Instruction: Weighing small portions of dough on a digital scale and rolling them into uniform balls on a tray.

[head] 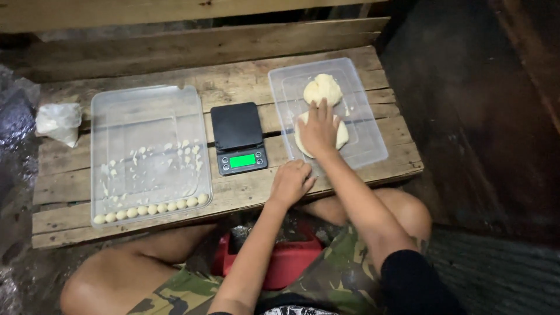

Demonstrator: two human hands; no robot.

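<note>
STEP: flatten dough | my right hand (319, 129) spread flat on dough slab (318, 137); my left hand (290, 182) curled, empty, beside scale (238, 139) | press evenly; keep tray lid (364, 149) steady

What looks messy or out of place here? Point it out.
Only small things: the left tray holds scattered dough scraps above its neat row of dough balls, and a crumpled plastic bag lies loose at the table's left end.
</note>
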